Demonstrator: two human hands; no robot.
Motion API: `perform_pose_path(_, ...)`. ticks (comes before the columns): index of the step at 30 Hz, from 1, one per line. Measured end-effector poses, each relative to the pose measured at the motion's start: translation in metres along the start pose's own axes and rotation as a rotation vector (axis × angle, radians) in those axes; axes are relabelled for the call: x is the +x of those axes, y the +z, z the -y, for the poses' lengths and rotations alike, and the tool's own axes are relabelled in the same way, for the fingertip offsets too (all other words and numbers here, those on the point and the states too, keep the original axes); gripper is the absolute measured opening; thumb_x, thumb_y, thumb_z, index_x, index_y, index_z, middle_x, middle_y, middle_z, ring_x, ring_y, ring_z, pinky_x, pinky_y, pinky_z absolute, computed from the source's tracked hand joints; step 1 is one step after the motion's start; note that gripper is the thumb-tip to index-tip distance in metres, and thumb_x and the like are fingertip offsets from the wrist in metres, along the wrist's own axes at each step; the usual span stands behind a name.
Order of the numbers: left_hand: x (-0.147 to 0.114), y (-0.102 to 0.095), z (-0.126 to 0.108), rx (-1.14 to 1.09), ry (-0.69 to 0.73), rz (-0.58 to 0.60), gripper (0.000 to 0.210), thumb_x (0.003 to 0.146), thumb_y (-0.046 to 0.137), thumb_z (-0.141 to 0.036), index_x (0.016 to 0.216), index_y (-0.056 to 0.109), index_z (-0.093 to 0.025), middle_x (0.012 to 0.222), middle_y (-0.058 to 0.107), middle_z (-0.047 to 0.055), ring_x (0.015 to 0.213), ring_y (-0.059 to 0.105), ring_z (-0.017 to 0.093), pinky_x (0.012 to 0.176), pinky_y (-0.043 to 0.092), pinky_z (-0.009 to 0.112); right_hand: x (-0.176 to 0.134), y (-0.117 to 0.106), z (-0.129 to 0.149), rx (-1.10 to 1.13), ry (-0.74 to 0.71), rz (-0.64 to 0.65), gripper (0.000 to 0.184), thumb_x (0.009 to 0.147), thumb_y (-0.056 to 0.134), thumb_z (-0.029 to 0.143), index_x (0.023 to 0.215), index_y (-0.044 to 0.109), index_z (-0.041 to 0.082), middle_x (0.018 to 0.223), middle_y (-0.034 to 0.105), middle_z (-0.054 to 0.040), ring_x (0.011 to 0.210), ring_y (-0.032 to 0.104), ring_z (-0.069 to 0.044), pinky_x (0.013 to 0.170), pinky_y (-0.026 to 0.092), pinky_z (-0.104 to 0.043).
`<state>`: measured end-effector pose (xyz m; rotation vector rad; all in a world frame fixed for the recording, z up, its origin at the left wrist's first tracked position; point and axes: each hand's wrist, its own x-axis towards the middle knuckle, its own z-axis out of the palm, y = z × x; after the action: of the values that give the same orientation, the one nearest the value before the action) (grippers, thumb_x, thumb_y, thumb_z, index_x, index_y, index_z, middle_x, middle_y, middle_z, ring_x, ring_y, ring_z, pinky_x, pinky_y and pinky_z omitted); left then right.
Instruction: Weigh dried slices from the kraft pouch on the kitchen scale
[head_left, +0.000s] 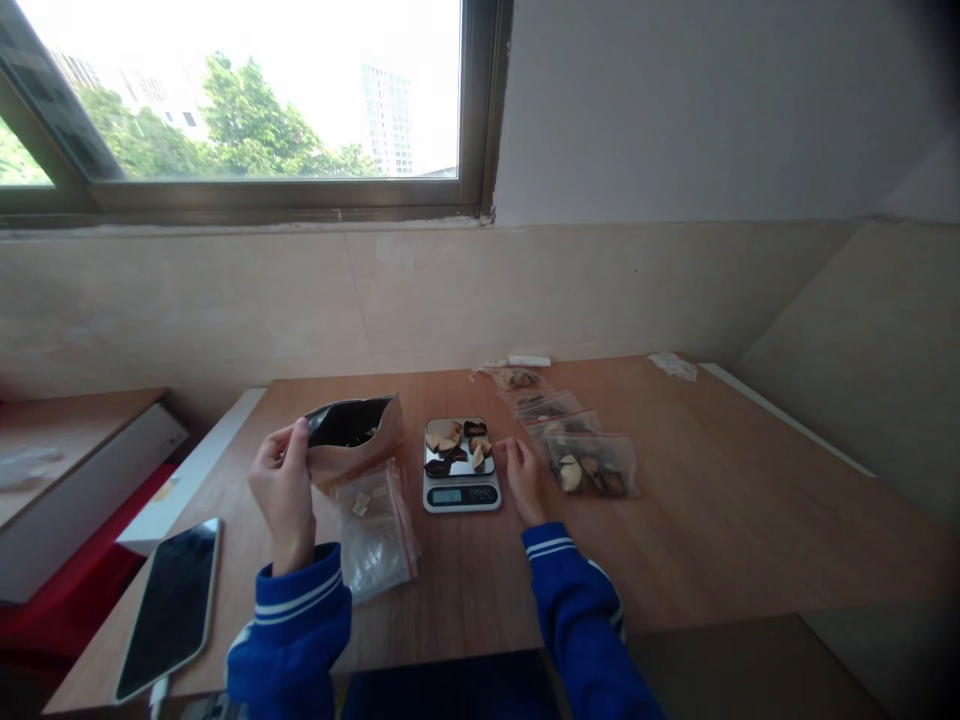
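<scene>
My left hand pinches the near left edge of a brown paper pouch, whose dark mouth gapes open with some pieces inside. Just right of it stands a small white kitchen scale with a lit display, its digits too small to read surely. On the scale's shiny plate lie several dried slices, some pale, some dark-edged. My right hand is beside the plate's right edge, fingertips drawn together; whether anything is between them I cannot make out. Clear zip bags lie stacked below the pouch.
Several filled zip bags lie in an overlapping row to the right, running back toward the wall. A phone with a cable lies at the left edge of the wooden table. Crumpled white plastic rests at the back right.
</scene>
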<state>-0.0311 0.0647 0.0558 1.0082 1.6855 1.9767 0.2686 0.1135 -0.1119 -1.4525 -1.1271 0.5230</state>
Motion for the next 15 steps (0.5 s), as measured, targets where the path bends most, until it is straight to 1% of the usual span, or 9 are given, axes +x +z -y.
perform_pose_path(6, -0.005, 0.006, 0.004, -0.004, 0.002, -0.015, 0.045, 0.073, 0.066, -0.056, 0.084, 0.067, -0.013, 0.057, 0.049, -0.005, 0.049, 0.04, 0.009, 0.047, 0.03, 0.022, -0.001, 0.001, -0.004, 0.015, 0.029, -0.007, 0.047, 0.089, 0.035, 0.055, 0.08, 0.063, 0.019, 0.082, 0.071, -0.0082, 0.075, 0.063, -0.021, 0.07, 0.048, -0.03)
perform_pose_path(10, -0.008, 0.009, 0.005, -0.025, -0.029, 0.031, 0.047, 0.072, 0.067, -0.057, 0.086, 0.067, -0.013, 0.059, 0.051, -0.004, 0.05, 0.04, 0.009, 0.047, 0.03, 0.022, -0.001, 0.0, -0.007, 0.043, 0.053, 0.008, 0.046, 0.089, 0.036, 0.055, 0.081, 0.064, 0.02, 0.084, 0.071, -0.0075, 0.079, 0.064, -0.021, 0.071, 0.048, -0.03)
perform_pose_path(13, -0.012, 0.011, 0.005, -0.049, -0.048, 0.065, 0.047, 0.071, 0.067, -0.057, 0.087, 0.067, -0.012, 0.062, 0.053, -0.004, 0.051, 0.041, 0.009, 0.048, 0.032, 0.022, -0.003, 0.0, -0.007, 0.047, 0.055, 0.01, 0.045, 0.089, 0.036, 0.055, 0.08, 0.063, 0.02, 0.083, 0.07, -0.0069, 0.076, 0.063, -0.02, 0.07, 0.048, -0.03)
perform_pose_path(15, -0.014, 0.013, 0.006, -0.061, -0.045, 0.059, 0.046, 0.071, 0.068, -0.056, 0.087, 0.067, -0.013, 0.063, 0.054, -0.003, 0.052, 0.041, 0.008, 0.049, 0.032, 0.022, -0.004, 0.0, -0.005, 0.025, 0.042, 0.002, 0.045, 0.089, 0.036, 0.054, 0.079, 0.063, 0.02, 0.081, 0.07, -0.0064, 0.073, 0.063, -0.02, 0.069, 0.048, -0.03)
